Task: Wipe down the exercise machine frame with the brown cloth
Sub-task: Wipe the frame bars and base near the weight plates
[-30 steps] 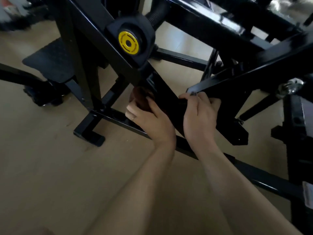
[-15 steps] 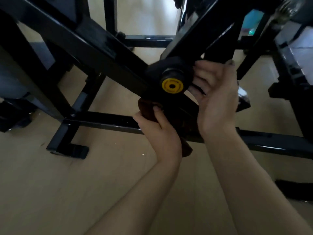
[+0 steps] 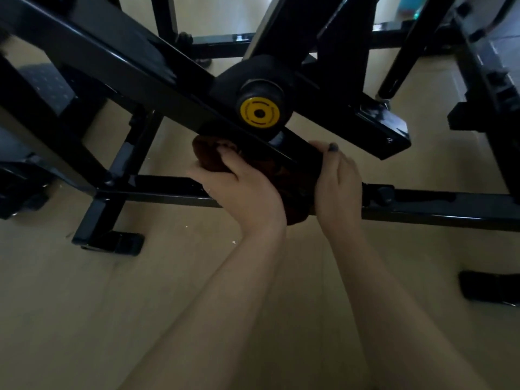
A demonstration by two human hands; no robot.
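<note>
The black exercise machine frame fills the upper view, with a slanted bar running down to the right past a pivot with a yellow cap. My left hand grips the bunched brown cloth against the underside of a bar just below the pivot. More cloth hangs between my hands. To the right, my right hand holds the same bar, thumb on top; its fingers are hidden behind the bar.
A low horizontal base bar crosses the beige floor behind my hands. A black foot rests on the floor at left, another black piece at right. More frame uprights stand at the far right.
My right hand came down from beside the yellow-capped pivot to the bar below it. My left hand with the cloth has stayed under the bar. The view shifted closer.
</note>
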